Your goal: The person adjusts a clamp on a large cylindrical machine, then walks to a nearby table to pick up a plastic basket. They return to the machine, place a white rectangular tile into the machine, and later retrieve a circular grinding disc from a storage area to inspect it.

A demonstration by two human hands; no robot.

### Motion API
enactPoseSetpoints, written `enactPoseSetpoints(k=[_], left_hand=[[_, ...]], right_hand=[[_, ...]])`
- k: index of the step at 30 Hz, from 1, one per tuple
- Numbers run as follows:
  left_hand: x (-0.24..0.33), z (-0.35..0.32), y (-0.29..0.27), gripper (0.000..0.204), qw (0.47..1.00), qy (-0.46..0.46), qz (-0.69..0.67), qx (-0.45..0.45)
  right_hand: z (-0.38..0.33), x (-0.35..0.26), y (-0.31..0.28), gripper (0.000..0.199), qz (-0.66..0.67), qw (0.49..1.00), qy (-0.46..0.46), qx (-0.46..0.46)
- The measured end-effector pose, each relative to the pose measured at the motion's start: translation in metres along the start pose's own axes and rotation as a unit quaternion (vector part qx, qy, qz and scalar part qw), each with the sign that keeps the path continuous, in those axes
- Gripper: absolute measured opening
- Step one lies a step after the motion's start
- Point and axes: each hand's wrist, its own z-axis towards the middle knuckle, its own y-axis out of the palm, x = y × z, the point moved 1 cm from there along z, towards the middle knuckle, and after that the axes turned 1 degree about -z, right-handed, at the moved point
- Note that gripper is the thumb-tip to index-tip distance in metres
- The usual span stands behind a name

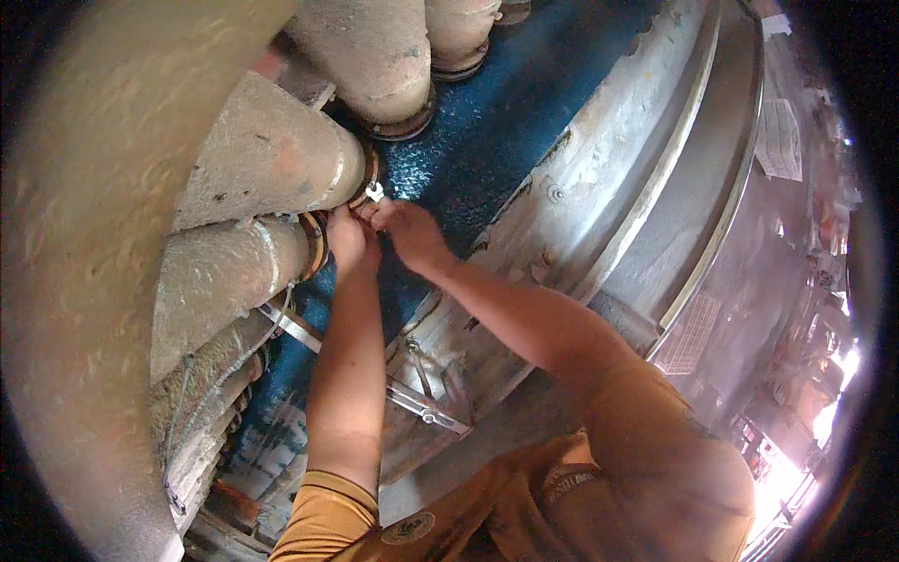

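Both my hands are close together at the rusty rimmed end (pixel 372 169) of a thick, dirt-coated pipe (pixel 276 155). A small, bright open-ended wrench (pixel 375 191) shows its forked head just above my fingers, against that rim. My right hand (pixel 409 232), fingers closed, reaches in from the right and grips the wrench, whose handle is hidden. Just left of it, my left hand (pixel 350 240) is closed at the underside of the same rim. Whatever the left fingers hold is hidden.
More crusted pipes (pixel 361 56) line the left side, ending over dark blue, wet water (pixel 487 122). A metal bar bracket (pixel 426 409) crosses under my arms. To the right runs a worn curved trough wall (pixel 618 178). A thin cable (pixel 229 375) hangs at lower left.
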Motion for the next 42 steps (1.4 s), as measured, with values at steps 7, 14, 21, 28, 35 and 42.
enactPoseSetpoints(k=[7, 14, 21, 28, 35, 42], left_hand=[[0.008, -0.019, 0.034, 0.028, 0.998, -0.02, -0.028, 0.05], [0.004, -0.013, 0.02, 0.028, 0.998, -0.018, -0.01, 0.056], [0.001, -0.011, 0.018, 0.025, 0.998, -0.015, -0.018, 0.061], [-0.009, 0.006, -0.004, 0.027, 0.995, 0.048, 0.084, 0.036], [-0.002, -0.008, 0.017, 0.027, 1.0, 0.015, -0.003, 0.005], [0.009, -0.019, 0.031, 0.028, 0.998, -0.018, -0.028, 0.055]], right_hand=[[0.055, -0.032, -0.066, 0.052, -0.26, 0.931, -0.033, -0.252], [0.094, -0.041, -0.07, 0.051, -0.307, 0.868, -0.009, -0.391], [0.07, -0.011, -0.056, 0.046, -0.377, 0.864, -0.171, -0.288], [0.011, 0.02, 0.028, 0.047, -0.052, 0.996, 0.019, 0.067], [0.009, 0.037, 0.004, 0.039, 0.012, 0.996, -0.068, 0.052], [0.055, -0.026, -0.063, 0.051, -0.274, 0.923, 0.002, -0.271]])
